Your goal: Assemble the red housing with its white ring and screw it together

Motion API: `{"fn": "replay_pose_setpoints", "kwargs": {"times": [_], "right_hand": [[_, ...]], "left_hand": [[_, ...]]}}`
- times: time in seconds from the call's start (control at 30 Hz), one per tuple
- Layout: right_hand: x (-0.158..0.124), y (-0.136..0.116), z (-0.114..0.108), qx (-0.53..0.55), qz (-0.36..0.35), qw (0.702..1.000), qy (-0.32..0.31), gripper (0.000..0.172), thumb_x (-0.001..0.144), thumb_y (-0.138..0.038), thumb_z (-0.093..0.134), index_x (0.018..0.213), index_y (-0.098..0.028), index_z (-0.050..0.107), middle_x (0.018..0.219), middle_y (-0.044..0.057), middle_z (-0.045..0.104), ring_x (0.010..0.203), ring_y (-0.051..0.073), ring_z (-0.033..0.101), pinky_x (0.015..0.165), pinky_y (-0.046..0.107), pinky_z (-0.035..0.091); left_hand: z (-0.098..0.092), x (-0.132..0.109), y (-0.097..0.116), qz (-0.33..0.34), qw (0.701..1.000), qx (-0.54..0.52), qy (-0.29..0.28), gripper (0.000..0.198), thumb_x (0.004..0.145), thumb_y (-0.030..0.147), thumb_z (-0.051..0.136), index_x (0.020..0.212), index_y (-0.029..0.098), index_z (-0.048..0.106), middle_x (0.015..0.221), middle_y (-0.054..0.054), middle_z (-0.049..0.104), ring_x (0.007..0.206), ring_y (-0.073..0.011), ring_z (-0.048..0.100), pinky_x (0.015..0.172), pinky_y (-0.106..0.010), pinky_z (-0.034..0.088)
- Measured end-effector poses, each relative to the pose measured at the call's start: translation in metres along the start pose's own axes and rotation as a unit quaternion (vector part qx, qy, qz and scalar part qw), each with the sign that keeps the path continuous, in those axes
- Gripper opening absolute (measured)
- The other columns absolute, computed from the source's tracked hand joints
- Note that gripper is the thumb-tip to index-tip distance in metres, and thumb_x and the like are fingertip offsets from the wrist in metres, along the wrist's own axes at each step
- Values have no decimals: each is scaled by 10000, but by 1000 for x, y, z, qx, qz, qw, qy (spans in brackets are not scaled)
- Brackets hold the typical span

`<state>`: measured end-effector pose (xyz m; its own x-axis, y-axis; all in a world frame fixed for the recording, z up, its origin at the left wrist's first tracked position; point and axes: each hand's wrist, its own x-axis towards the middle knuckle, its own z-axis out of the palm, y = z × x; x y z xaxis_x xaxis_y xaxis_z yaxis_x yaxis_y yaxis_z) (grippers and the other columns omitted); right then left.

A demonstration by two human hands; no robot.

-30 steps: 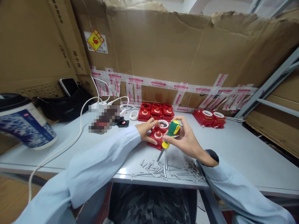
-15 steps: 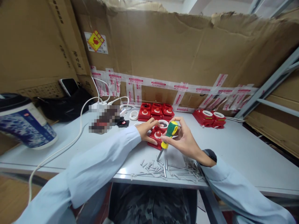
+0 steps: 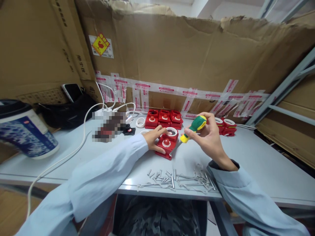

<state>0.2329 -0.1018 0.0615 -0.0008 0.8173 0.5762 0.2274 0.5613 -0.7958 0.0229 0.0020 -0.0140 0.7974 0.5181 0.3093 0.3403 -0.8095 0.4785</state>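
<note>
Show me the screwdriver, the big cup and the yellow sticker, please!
Screwdriver (image 3: 196, 125): head view, on its green handle.
Big cup (image 3: 26, 136): head view, on its patterned side.
Yellow sticker (image 3: 100, 44): head view, near its middle.

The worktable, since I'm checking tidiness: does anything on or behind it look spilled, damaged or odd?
Yes. Loose screws lie scattered at differing angles near the front edge of the worktable, looking spilled, though that may be deliberate. Behind, the upper edge of the cardboard panel is ragged, as if torn.
</note>
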Motion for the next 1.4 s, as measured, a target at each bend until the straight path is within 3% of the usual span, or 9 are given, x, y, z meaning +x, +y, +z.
{"fn": "replay_pose_setpoints", "kwargs": {"times": [0.37,1.4], "right_hand": [[8,7,-6,-21,-9,999,38,536,635,-345,759,994,-282,366,780,-43,490,694,159,622,579,320,582],[10,9,-8,-30,-23,998,44,528,639,-334,756,995,-282,369,800,-43,488,720,164,632,622,334,589]], "left_hand": [[-5,-2,10,-23,999,7,-22,769,596,514,748,1227,226,417,1078,-72,408,962,-262,527,817,-386,473],[-4,-3,10,-34,999,18,-13,765,578,528,760,1206,233,439,1065,-66,417,935,-256,535,809,-382,475]]}}
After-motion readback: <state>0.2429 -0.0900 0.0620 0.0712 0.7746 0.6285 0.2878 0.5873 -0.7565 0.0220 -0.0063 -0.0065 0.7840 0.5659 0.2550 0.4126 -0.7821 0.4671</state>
